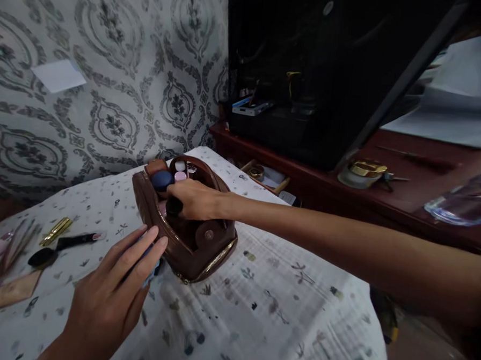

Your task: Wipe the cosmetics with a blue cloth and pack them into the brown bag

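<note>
A brown zippered bag [216,254] lies open on the patterned white cloth [258,304]. Inside it are a round dark blue item [162,180], a pink-capped item [180,176] and other small things. My right hand [195,199] reaches into the bag, its fingers closed around a black round-ended item [174,205]; the rest of that item is hidden. My left hand [118,281] is at the bag's near left side, fingers stretched out and slightly apart, with something blue partly visible behind them.
Gold tubes [56,231], a black tube [76,241], a round black item [42,257] and several brushes [15,243] lie at the left. Behind stands a large black screen [301,97] on a red-brown cabinet [405,194], which holds a gold-lidded jar [362,173].
</note>
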Motion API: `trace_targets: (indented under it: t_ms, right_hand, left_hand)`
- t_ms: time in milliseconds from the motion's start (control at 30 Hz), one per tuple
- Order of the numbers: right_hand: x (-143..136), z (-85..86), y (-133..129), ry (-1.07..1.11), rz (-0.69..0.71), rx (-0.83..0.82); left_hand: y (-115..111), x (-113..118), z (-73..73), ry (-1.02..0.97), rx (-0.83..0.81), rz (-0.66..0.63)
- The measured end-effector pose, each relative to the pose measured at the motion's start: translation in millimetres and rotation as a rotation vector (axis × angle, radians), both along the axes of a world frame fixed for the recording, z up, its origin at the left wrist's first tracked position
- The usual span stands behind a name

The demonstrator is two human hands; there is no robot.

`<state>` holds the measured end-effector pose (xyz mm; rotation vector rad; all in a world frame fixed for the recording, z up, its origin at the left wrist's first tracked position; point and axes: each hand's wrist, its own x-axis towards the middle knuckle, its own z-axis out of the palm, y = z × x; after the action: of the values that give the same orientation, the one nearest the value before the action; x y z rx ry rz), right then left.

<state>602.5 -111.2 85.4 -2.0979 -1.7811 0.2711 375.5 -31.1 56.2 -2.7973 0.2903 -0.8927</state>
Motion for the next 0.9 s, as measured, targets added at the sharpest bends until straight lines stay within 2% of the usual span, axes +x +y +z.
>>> trace_targets:
  t_ms: [100, 267, 567, 700, 900]
  right_hand:
    - [-1, -0.8, 4, -0.069, 0.058, -0.104]
    - [-5, -8.5, 14, -0.179, 0.042, -0.252]
    - [-10, -27.2, 25, -0.337, 0.071, -0.258]
    - [-5, -25.6, 25, -0.272, 0.105, -0.293]
    - [-8, -14.5, 18, -0.273, 0.067, -0.322]
  left_hand:
    - [0, 0, 0.3, 0.003, -0.013, -0.013]
    - [0, 0, 1.3, 0.022, -0.031, -0.026]
    - [1, 2, -0.1, 0.029, -0.033, -0.025]
    - [2, 0, -1.5, 0.032, -0.044, -0.028]
    - [0, 0, -1.5, 0.029, -0.061, -0.022]
